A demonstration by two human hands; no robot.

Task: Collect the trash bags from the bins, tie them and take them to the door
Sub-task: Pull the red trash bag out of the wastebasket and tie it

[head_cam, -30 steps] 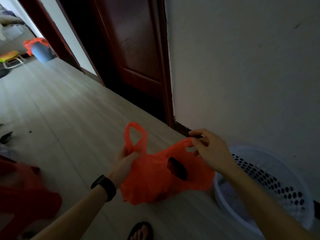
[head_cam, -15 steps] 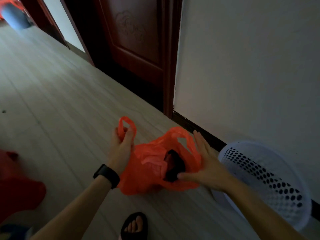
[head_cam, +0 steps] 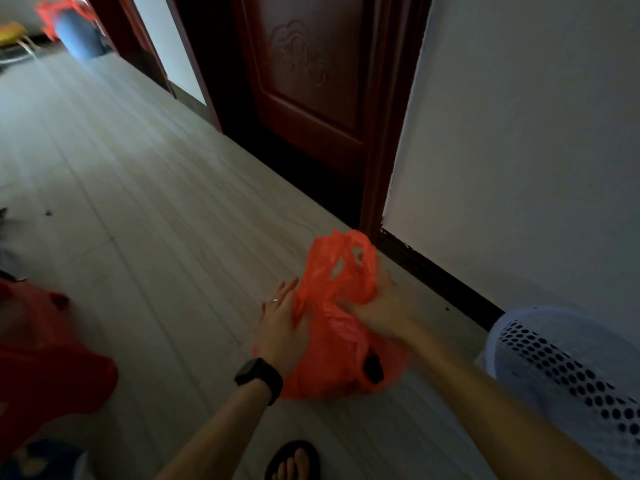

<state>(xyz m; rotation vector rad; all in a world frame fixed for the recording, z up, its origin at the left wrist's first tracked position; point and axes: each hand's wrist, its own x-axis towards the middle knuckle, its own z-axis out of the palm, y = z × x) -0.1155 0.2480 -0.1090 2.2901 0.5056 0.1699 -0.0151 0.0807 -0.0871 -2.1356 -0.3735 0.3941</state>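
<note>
An orange trash bag (head_cam: 341, 351) sits on the pale floor in front of me, with something dark inside near its bottom. Both handles (head_cam: 346, 261) are gathered together and stand up above my hands. My right hand (head_cam: 379, 311) is closed around the bag's neck just under the handles. My left hand (head_cam: 282, 323), ring on one finger and black watch at the wrist, presses flat against the bag's left side with its fingers stretched out. A white perforated bin (head_cam: 568, 372) stands to the right by the wall.
A dark red door (head_cam: 311, 81) in its frame is just beyond the bag. Another red bag (head_cam: 41, 362) lies at the lower left. A blue bin with a red liner (head_cam: 74, 29) stands far down the floor. My sandalled foot (head_cam: 294, 460) is below the bag.
The two handles, held apart before, have been brought together over the bag. My right hand moved from the bag's opening to its neck; my left let go of its handle and lies flat.
</note>
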